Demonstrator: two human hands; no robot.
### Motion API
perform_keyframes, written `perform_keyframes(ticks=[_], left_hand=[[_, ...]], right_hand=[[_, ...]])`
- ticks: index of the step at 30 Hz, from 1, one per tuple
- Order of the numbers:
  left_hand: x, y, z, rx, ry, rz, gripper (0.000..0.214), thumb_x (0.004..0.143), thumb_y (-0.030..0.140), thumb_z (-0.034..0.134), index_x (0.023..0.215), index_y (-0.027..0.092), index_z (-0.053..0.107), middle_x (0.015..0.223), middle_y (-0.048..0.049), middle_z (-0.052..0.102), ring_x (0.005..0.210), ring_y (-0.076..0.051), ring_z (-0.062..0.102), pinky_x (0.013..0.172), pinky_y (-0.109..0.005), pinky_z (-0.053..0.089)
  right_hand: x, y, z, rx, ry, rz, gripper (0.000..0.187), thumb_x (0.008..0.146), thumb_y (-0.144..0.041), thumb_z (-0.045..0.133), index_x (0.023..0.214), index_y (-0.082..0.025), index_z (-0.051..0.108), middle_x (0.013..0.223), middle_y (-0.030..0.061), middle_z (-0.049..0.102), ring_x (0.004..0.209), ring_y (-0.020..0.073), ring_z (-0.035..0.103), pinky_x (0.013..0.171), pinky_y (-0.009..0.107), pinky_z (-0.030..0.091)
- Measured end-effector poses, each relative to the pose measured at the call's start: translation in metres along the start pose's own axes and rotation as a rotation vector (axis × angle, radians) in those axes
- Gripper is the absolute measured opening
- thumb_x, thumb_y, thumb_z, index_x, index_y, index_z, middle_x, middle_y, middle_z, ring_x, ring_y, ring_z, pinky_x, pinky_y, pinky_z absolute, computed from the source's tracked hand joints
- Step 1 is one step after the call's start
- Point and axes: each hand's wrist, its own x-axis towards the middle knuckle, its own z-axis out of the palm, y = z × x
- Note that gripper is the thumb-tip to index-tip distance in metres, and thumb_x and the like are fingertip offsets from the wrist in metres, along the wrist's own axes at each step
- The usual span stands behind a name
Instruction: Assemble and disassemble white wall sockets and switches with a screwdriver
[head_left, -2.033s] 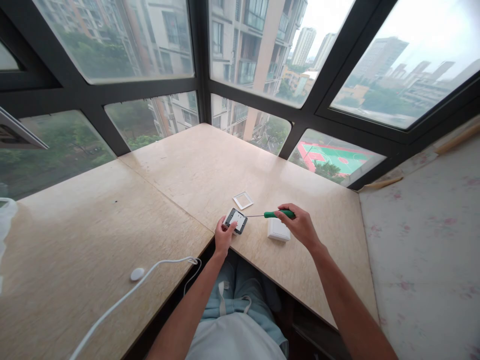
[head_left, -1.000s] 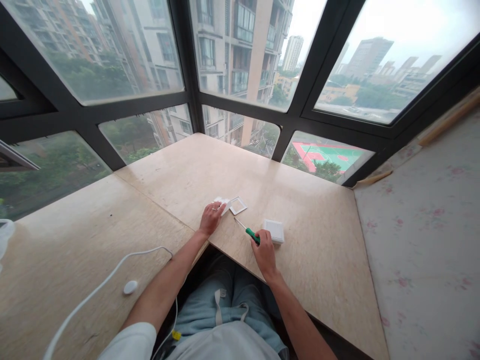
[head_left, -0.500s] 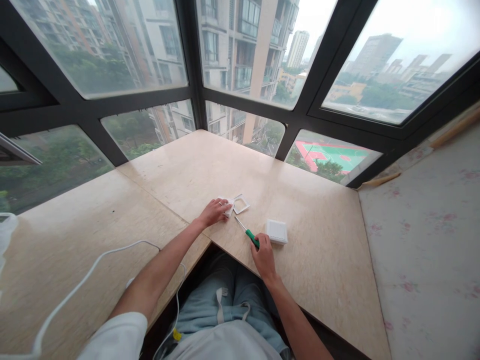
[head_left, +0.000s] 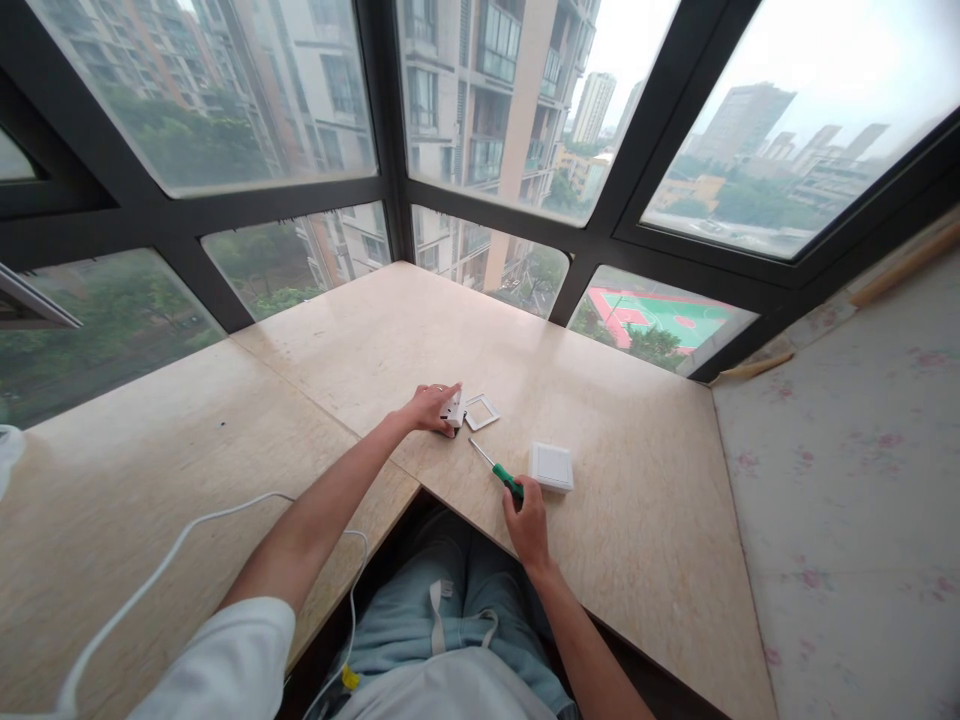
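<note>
My left hand [head_left: 431,408] is closed on a white wall socket [head_left: 452,408], tilted up so its face with dark slots turns toward the right. Part of the socket is hidden behind my fingers. Just right of it a square white frame [head_left: 482,412] lies flat on the tabletop. In my right hand [head_left: 529,518] is a screwdriver [head_left: 504,477] with a green and black handle, its metal shaft slanting up and left, the tip short of the frame and socket. A white square wall switch [head_left: 552,467] rests beside my right hand.
The beige stone counter [head_left: 600,400] runs up to dark window frames [head_left: 487,220]. A white cable [head_left: 172,545] curves across its left side and drops over the front edge. On the right stands a papered wall [head_left: 847,480].
My left hand has tipped the socket up from the counter, so its slotted face now shows. My right hand keeps the screwdriver in nearly the same place.
</note>
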Motion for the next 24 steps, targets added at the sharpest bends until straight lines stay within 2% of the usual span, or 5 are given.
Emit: perform_keyframes(ticks=[4,8,12,18,24], left_hand=[[-0.012,-0.005,-0.007,-0.394,0.33,-0.158,0.105,0.039,0.031,0.092,0.135,0.017,0.049,0.13,-0.0195,0.057,0.123,-0.038,0.049,0.104,-0.045,0.034],[-0.039,-0.011,-0.002,-1.338,0.776,-0.405,0.074,0.055,0.032,0.086,0.119,0.016,0.054,0.106,-0.0116,0.065,0.094,-0.025,0.064,0.083,-0.035,0.051],[-0.07,-0.018,0.01,-1.638,0.926,-0.516,0.033,0.071,0.035,0.065,0.098,0.017,0.057,0.086,-0.0043,0.065,0.079,-0.019,0.065,0.073,-0.033,0.055],[-0.089,-0.024,0.03,-1.574,1.056,-0.665,0.017,0.069,0.018,0.058,0.085,0.016,0.054,0.078,-0.0032,0.063,0.075,-0.017,0.065,0.069,-0.028,0.055],[-0.091,-0.029,0.042,-1.222,1.063,-0.78,0.029,0.077,0.019,0.06,0.104,0.017,0.052,0.089,-0.0045,0.064,0.081,-0.016,0.066,0.075,-0.03,0.055]], right_hand=[[-0.002,0.004,0.002,0.012,0.008,-0.006,0.017,0.094,-0.033,0.046,0.105,-0.021,0.051,0.1,0.0109,0.06,0.095,0.0251,0.058,0.087,0.043,0.05],[-0.003,0.009,0.004,0.022,0.028,-0.019,0.022,0.094,-0.038,0.046,0.104,-0.019,0.052,0.098,0.0107,0.061,0.094,0.0241,0.059,0.085,0.042,0.05],[-0.004,0.013,0.005,0.024,0.035,-0.034,0.023,0.094,-0.038,0.047,0.105,-0.019,0.053,0.098,0.0102,0.061,0.093,0.0234,0.059,0.085,0.041,0.05],[-0.004,0.012,0.004,0.01,0.044,-0.044,0.023,0.094,-0.039,0.048,0.103,-0.019,0.053,0.096,0.0091,0.061,0.091,0.0225,0.059,0.083,0.039,0.05],[-0.002,0.005,0.003,-0.058,0.035,-0.023,0.023,0.091,-0.041,0.051,0.094,-0.019,0.053,0.087,0.0063,0.059,0.082,0.0205,0.057,0.077,0.035,0.049]])
